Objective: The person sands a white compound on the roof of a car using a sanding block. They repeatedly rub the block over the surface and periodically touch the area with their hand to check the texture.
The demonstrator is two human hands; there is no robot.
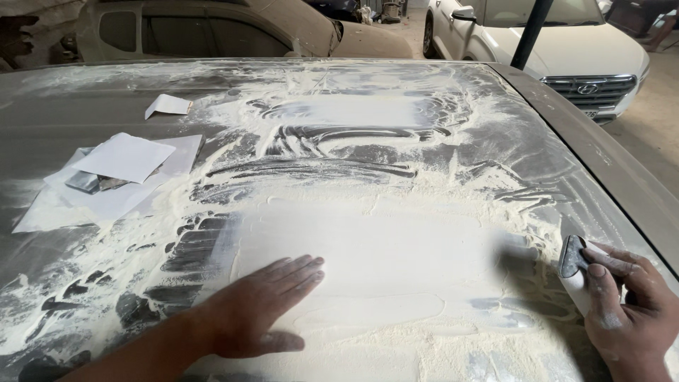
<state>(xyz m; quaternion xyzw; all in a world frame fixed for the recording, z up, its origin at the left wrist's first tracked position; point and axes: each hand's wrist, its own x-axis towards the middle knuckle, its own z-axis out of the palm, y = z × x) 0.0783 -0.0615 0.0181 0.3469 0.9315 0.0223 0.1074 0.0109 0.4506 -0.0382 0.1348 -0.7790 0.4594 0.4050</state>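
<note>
A grey car panel point(85, 113) fills the view, spread with pale cream filler point(368, 240) and covered in sanding dust. My left hand point(262, 308) lies flat, fingers together, on the smooth filler patch near the bottom middle. My right hand point(629, 311) at the lower right grips a white sanding block point(576, 272) with a dark face, held against the panel beside its right edge.
Sheets of white paper point(124, 159) lie on the panel at the left, with a small grey piece tucked under them. A folded paper scrap point(168, 105) sits farther back. A white car point(566, 49) and a dusty car point(233, 28) are parked beyond. A dark pole point(532, 32) stands at the upper right.
</note>
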